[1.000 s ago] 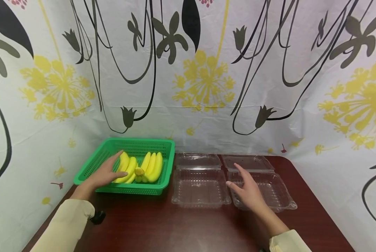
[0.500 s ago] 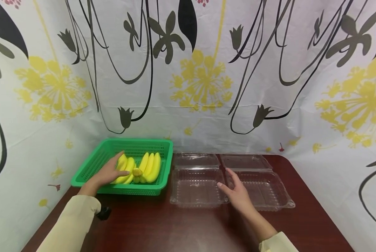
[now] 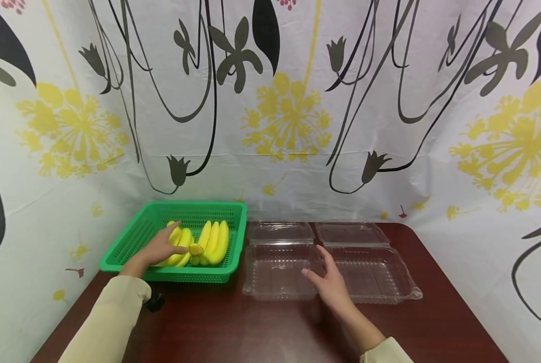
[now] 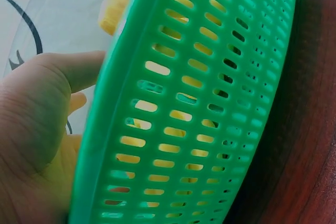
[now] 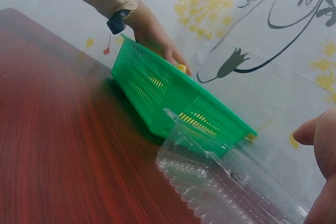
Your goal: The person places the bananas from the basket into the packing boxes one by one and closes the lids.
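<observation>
In the head view my left hand (image 3: 158, 246) reaches over the near-left rim of a green basket (image 3: 197, 278), its thumb and index finger spread apart above the left bunch of bananas (image 3: 185, 237). Whether its hidden fingers touch the bananas I cannot tell. A second bunch of bananas (image 3: 217, 243) lies to its right, stem end toward me. My right hand (image 3: 333, 286) hovers with thumb and fingers apart, holding nothing, over the adjoining sides of two clear plastic containers, the left container (image 3: 275, 272) and the right container (image 3: 374, 272). The left wrist view shows the basket's slotted wall (image 4: 178, 114) beside the thumb.
Both containers have their hinged lids, the left lid (image 3: 280, 232) and the right lid (image 3: 353, 234), laid back toward the patterned curtain (image 3: 234, 176). Dark red tabletop (image 3: 234, 327) stretches in front of the basket and containers. Curtain also hangs along both sides.
My right hand has moved left, from over the right container toward the left one. The left hand has shifted slightly over the bananas, its fingers still spread. The head view has drifted slightly.
</observation>
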Action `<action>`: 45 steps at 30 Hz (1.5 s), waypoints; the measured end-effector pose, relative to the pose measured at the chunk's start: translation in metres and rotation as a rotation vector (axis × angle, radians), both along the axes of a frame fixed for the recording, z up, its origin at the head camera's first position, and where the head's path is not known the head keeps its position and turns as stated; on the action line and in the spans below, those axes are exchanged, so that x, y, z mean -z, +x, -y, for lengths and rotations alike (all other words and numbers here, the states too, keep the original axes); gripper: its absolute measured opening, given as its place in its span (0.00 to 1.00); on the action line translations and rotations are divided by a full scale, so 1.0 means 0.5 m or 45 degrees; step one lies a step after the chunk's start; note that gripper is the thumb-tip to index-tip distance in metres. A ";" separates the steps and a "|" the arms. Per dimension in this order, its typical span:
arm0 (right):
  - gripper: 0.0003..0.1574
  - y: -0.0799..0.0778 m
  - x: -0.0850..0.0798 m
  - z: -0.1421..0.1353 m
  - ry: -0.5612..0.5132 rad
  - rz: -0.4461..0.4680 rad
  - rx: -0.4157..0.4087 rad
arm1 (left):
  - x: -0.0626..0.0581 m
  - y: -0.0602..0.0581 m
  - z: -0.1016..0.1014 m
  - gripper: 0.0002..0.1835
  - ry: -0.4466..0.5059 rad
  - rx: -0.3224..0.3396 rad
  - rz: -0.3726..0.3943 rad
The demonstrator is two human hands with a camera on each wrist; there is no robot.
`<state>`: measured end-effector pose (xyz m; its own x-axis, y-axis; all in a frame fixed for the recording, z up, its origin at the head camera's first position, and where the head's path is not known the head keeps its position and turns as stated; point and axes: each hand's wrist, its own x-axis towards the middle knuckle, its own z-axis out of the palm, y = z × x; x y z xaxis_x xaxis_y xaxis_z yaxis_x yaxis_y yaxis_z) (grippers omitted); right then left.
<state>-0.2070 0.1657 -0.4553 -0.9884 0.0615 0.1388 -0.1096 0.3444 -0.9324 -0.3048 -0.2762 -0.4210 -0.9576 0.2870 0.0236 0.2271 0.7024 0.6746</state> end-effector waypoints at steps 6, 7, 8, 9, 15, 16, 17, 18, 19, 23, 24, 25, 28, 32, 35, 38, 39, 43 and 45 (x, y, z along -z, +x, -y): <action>0.48 -0.004 0.014 -0.002 0.147 -0.081 0.023 | 0.004 -0.009 -0.007 0.49 -0.002 0.009 0.020; 0.48 -0.004 0.015 -0.002 0.156 -0.088 0.022 | 0.005 -0.010 -0.008 0.49 0.000 0.011 0.016; 0.47 -0.005 0.018 -0.002 0.172 -0.104 0.025 | 0.005 -0.011 -0.009 0.49 -0.003 0.016 0.018; 0.46 -0.005 0.021 -0.001 0.187 -0.122 0.027 | 0.004 -0.012 -0.009 0.49 -0.004 0.016 0.027; 0.44 0.002 0.045 0.010 0.293 -0.259 0.054 | 0.004 -0.012 -0.011 0.50 -0.039 0.000 0.063; 0.44 0.003 0.049 0.012 0.304 -0.279 0.060 | 0.004 -0.012 -0.012 0.50 -0.051 -0.009 0.065; 0.44 0.004 0.052 0.014 0.311 -0.299 0.067 | 0.005 -0.011 -0.012 0.50 -0.061 -0.022 0.073; 0.44 0.005 0.054 0.015 0.321 -0.315 0.076 | 0.005 -0.011 -0.012 0.50 -0.070 -0.035 0.080; 0.44 0.005 0.057 0.016 0.326 -0.318 0.082 | 0.006 -0.010 -0.012 0.50 -0.075 -0.050 0.090; 0.44 0.004 0.066 0.016 0.343 -0.280 0.107 | 0.013 -0.010 -0.011 0.50 -0.091 -0.107 0.166; 0.44 0.004 0.069 0.016 0.345 -0.266 0.109 | 0.016 -0.012 -0.009 0.51 -0.092 -0.116 0.184; 0.44 0.003 0.071 0.015 0.339 -0.257 0.107 | 0.020 -0.014 -0.008 0.51 -0.094 -0.125 0.196; 0.44 0.003 0.082 0.010 0.356 -0.234 0.096 | 0.033 -0.022 -0.003 0.52 -0.117 -0.141 0.208; 0.45 0.005 0.101 0.001 0.392 -0.194 0.071 | 0.042 -0.028 0.000 0.53 -0.151 -0.155 0.174; 0.46 0.006 0.112 -0.003 0.378 -0.152 0.056 | 0.041 -0.027 0.004 0.53 -0.183 -0.147 0.151; 0.47 0.005 0.118 -0.007 0.339 -0.112 0.050 | 0.039 -0.027 0.006 0.51 -0.207 -0.143 0.133; 0.48 0.005 0.119 -0.008 0.326 -0.101 0.044 | 0.038 -0.027 0.006 0.51 -0.218 -0.135 0.125; 0.48 0.004 0.123 -0.012 0.302 -0.073 0.037 | 0.026 -0.023 0.007 0.50 -0.242 -0.118 0.085; 0.48 0.003 0.123 -0.013 0.294 -0.073 0.035 | 0.017 -0.021 0.006 0.50 -0.252 -0.114 0.067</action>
